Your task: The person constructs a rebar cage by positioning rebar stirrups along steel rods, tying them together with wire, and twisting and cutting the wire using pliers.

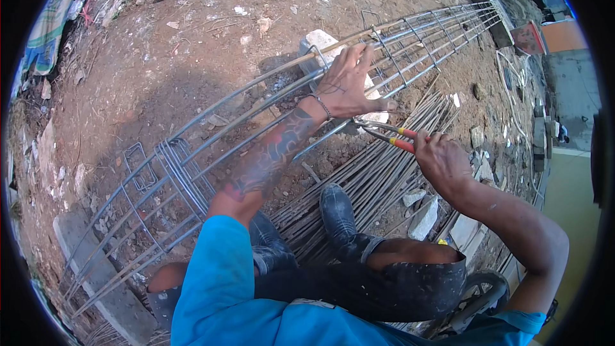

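A long rebar cage of steel rods with square stirrups runs diagonally before me. My left hand spans the cage near its middle, fingers bent over the upper rods and thumb stretched toward the lower side. What lies under that palm is hidden. My right hand grips the red-and-yellow handles of end-cutting nippers. The nippers' jaws are at the cage's lower rod, just below my left thumb. Several stirrups are bunched together on the left part of the cage.
Concrete blocks lie beneath the cage at the left and under its middle. A bundle of thin steel rods lies on the dirt around my boots. Loose rubble is at the right. A wheel stands beside my knee.
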A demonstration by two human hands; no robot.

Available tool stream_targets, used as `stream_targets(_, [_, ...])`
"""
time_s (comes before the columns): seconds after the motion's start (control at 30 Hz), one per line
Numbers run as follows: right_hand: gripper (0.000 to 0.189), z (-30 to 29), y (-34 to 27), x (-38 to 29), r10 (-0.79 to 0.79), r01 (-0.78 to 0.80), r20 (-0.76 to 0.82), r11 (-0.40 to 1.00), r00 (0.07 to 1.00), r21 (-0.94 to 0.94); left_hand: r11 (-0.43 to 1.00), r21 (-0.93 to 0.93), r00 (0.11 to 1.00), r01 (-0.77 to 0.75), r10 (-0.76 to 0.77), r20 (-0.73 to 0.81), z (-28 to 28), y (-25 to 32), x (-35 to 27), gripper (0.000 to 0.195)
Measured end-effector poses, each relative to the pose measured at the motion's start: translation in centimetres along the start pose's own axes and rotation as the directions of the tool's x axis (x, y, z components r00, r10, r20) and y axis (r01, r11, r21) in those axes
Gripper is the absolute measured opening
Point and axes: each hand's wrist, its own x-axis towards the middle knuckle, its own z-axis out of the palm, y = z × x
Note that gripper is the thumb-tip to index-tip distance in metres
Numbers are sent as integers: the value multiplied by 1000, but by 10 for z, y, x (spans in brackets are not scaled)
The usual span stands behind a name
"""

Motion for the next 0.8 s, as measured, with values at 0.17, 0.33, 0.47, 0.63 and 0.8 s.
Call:
stream_targets(0.17, [38, 10, -4, -3, 8, -12, -53, 997, 999, -76, 906, -423, 814, 14, 235, 532, 9, 50, -4, 81])
stream_targets(0.33, [29, -7, -2, 1, 90, -121, 172, 977, 981, 175, 930, -282, 971, -237, 230, -56, 67, 50, -37, 15])
stream_targets(0.47, [38, -43, 28, -3, -110, -296, 517, 710, 849, 639, 919, -214, 931, -332, 283, -229, 82, 45, -48, 9])
stream_targets(0.63, [32, 34, 30, 9, -633, -776, 483, -330, 604, 538, 911, -162, 908, -380, 334, -252, 85, 48, -53, 9])
stream_targets(0.8, [23, -1, 17, 28, -604, -714, 455, -295, 654, 635, 914, -183, 874, -362, 265, -408, 84, 52, -55, 11])
